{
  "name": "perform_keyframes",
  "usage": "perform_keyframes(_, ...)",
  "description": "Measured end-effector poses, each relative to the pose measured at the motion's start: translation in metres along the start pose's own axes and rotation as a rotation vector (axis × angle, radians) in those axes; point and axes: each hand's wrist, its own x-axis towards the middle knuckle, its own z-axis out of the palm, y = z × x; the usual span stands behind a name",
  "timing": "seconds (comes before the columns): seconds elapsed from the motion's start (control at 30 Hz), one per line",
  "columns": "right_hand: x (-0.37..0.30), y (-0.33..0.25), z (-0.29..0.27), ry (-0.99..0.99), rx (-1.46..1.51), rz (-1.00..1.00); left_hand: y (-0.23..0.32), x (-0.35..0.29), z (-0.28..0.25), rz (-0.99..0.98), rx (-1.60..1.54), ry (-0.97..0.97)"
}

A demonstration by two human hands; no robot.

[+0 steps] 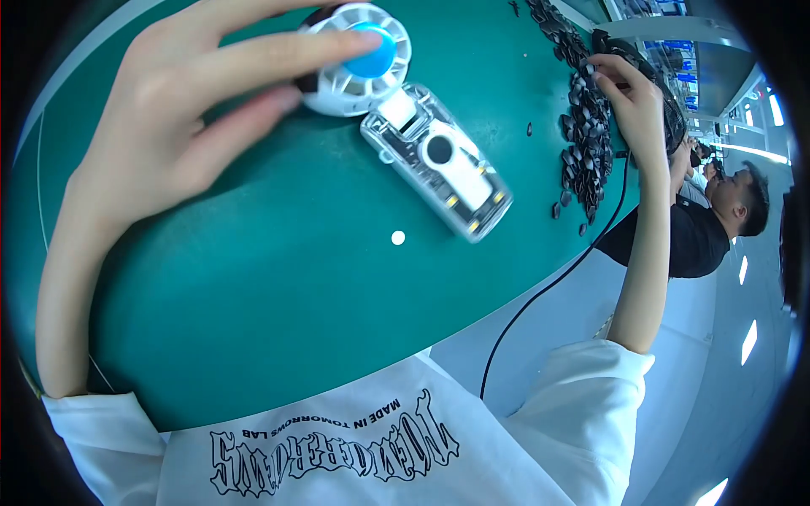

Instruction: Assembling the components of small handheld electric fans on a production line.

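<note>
- Green mat-covered work table (278, 304) with a curved pale edge, filling most of the view; pale floor to the right of it.
- Nearest, at the lower edge: white shirt with black printed lettering (354, 447), both short sleeves in view.
- Thin black cable (548, 287) hanging from the table edge down toward the shirt.
- Small white round dot (398, 238) lying alone on the green surface, just below the fan handle.
- Small hand fan with a transparent plastic handle and a white round head with a blue centre (422, 139), lying flat on the table, handle pointing to the lower right.
- Left hand (181, 126) over the white round head, fingers spread a little; one fingertip pressed on the blue centre, the other fingers bent around the head's left side.
- Farther right: long pile of small dark flat parts (586, 139), running along the table toward the far end.
- Right hand (629, 97) reaching into this pile, fingers curled together on the dark parts; not possible to tell if one piece is pinched.
- Farthest: another person in a black shirt (692, 236) beside the table, bright lights behind.
</note>
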Motion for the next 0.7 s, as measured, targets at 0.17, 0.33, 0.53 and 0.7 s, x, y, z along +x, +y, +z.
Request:
perform_keyframes(0.17,0.029,-0.022,0.024,0.014,-0.026,-0.156,0.005,-0.015,-0.015,-0.073,-0.081,0.024)
perform_keyframes(0.33,0.047,-0.048,0.027,0.076,-0.181,-0.324,0.009,-0.031,-0.034,-0.173,-0.174,0.02)
perform_keyframes(0.53,0.032,-0.082,0.025,0.219,-0.076,-0.257,0.011,-0.036,-0.04,-0.324,-0.31,0.003)
perform_keyframes(0.7,0.008,-0.177,0.017,0.284,0.174,-0.427,0.007,-0.031,-0.045,-0.41,-0.375,0.004)
